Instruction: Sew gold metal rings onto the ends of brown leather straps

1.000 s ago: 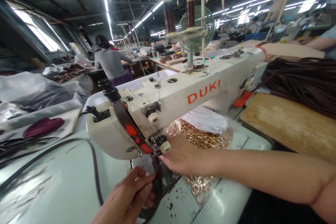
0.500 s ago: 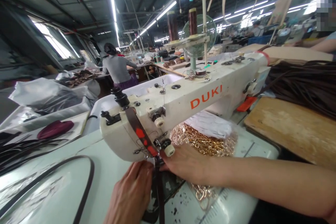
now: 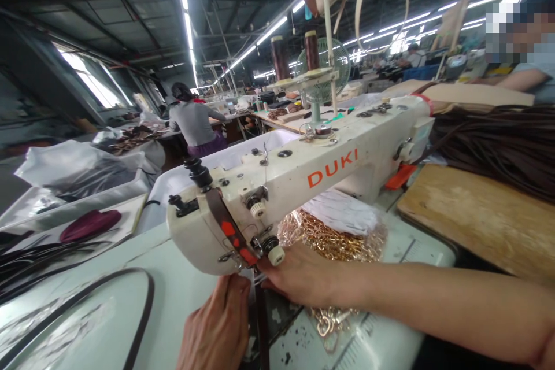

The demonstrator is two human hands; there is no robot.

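One dark strap (image 3: 262, 326) runs toward me from under the sewing machine (image 3: 286, 176), between my curled left hand (image 3: 217, 324) and my right hand (image 3: 303, 276); fingertips hidden, I can't tell whether either grips it.

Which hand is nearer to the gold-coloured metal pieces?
Right. The right hand is beside the metal pieces, partly covering them; the left hand is farther away, across the dark strap.
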